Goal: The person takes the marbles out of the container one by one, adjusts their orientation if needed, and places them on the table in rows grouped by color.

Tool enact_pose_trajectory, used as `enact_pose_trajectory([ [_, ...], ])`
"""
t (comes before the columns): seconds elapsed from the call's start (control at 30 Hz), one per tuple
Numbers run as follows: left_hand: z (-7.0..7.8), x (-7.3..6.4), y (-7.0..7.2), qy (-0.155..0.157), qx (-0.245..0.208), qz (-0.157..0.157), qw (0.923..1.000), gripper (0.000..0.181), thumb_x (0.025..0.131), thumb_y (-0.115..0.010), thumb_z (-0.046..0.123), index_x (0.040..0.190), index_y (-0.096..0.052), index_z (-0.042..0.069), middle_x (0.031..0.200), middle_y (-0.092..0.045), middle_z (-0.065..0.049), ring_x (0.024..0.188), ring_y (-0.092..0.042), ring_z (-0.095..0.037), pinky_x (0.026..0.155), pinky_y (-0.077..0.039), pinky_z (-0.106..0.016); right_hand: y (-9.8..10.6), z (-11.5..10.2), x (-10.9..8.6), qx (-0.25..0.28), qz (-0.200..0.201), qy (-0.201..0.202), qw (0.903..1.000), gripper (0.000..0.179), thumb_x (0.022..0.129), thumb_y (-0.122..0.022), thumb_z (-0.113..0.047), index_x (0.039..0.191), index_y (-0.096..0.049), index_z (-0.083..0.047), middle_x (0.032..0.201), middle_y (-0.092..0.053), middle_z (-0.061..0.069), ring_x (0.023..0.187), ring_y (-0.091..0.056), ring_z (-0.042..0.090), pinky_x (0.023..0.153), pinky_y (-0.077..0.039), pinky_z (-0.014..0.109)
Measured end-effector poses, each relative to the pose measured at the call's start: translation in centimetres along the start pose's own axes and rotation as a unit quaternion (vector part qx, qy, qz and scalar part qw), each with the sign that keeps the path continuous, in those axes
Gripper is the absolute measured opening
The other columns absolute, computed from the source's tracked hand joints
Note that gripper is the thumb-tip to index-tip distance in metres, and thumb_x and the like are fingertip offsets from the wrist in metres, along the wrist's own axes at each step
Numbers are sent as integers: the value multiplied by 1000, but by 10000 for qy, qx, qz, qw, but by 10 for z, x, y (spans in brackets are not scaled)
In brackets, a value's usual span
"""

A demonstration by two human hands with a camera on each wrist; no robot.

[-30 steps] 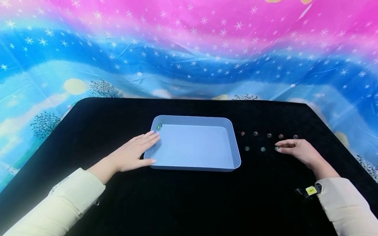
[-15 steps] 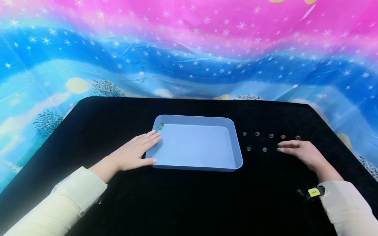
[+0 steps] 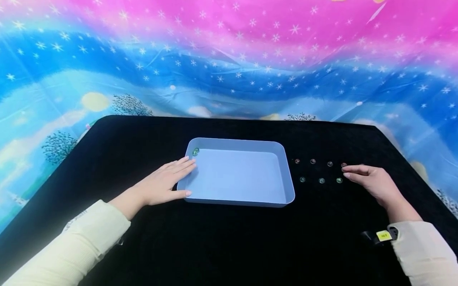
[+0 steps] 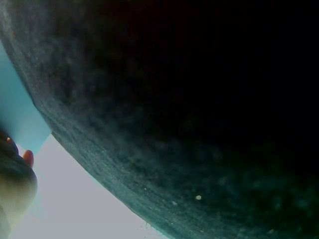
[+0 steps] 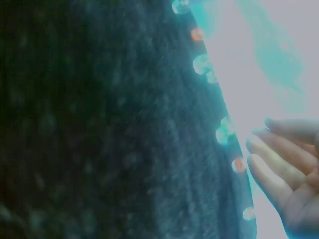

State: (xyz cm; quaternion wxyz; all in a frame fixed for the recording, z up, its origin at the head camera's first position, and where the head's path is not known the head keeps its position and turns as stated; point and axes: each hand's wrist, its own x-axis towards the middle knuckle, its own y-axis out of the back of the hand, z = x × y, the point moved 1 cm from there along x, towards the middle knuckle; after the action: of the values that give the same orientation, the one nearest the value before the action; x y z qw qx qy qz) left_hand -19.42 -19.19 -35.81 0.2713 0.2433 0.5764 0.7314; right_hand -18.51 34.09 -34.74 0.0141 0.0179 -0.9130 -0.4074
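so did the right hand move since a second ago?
Yes. The right hand shifted back and right: its fingertips left the near-row marble and now sit by the far-row marble.

7 glass marbles (image 3: 321, 180) in 2 rows on black cloth, 1 marble (image 3: 195, 151) in blue tray (image 3: 236, 201)

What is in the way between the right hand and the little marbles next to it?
Nothing visible. The right hand hovers over the black table, fingertips right beside the marbles, with only bare cloth between. The blue tray sits farther left, under the left hand.
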Motion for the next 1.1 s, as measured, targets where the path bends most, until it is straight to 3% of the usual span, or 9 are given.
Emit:
enact_pose_trajectory([
  [0.07, -1, 0, 1, -1, 2, 11, 10000, 74, 82, -39, 58, 138, -23, 13, 143, -13, 4, 129, -3, -11, 102, -11, -39, 0, -4, 0, 128, 76, 91, 9998, 42, 83, -55, -33, 110, -57, 0, 99, -49, -28, 88, -41, -14, 64, -38, 10],
  [0.13, -1, 0, 1, -12, 10, 21, 10000, 73, 82, -39, 58, 138, -23, 13, 143, -13, 4, 129, -3, -11, 102, -11, -38, -1, -10, 1, 225, 92, 182, 9995, 41, 84, -56, -31, 110, -57, 0, 95, -49, -30, 85, -41, -17, 64, -38, 10],
  [0.37, -1, -1, 1, -29, 123, -10, 9999, 73, 82, -37, 58, 138, -22, 14, 143, -13, 4, 129, -3, -11, 102, -10, -36, -11, -31, 6, 417, 105, 406, 9983, 37, 83, -57, -29, 109, -58, -2, 94, -57, -23, 85, -47, -10, 65, -39, 12],
  [0.57, -1, 1, 2, -166, 339, 13, 9993, 72, 83, -36, 58, 138, -23, 13, 143, -15, 2, 130, -4, -13, 102, -10, -35, -21, -28, 19, 550, 25, 425, 9976, 38, 82, -58, -33, 111, -59, -9, 101, -59, -14, 90, -50, -4, 69, -39, 13],
  [0.73, 0, 3, 3, -293, 460, 72, 9985, 72, 83, -35, 58, 137, -24, 12, 142, -17, 0, 130, -6, -15, 102, -11, -36, -27, -59, 18, 685, -85, 630, 9956, 39, 82, -58, -30, 110, -58, -3, 102, -61, -7, 90, -52, -2, 70, -41, 15],
  [0.83, 0, 2, 2, -296, 510, 105, 9982, 72, 83, -34, 59, 137, -24, 12, 142, -18, 0, 129, -8, -15, 102, -11, -36, -30, -76, 19, 860, -155, 683, 9938, 38, 82, -59, -27, 109, -58, -1, 99, -61, -10, 88, -52, -3, 70, -42, 15],
  [1.1, -1, 0, 1, -299, 673, 145, 9972, 72, 83, -34, 59, 137, -25, 12, 142, -19, 0, 129, -8, -14, 102, -10, -35, -37, -102, 33, 806, -339, 1015, 9910, 36, 83, -57, -27, 109, -59, -3, 100, -60, -12, 85, -54, 1, 68, -43, 17],
])
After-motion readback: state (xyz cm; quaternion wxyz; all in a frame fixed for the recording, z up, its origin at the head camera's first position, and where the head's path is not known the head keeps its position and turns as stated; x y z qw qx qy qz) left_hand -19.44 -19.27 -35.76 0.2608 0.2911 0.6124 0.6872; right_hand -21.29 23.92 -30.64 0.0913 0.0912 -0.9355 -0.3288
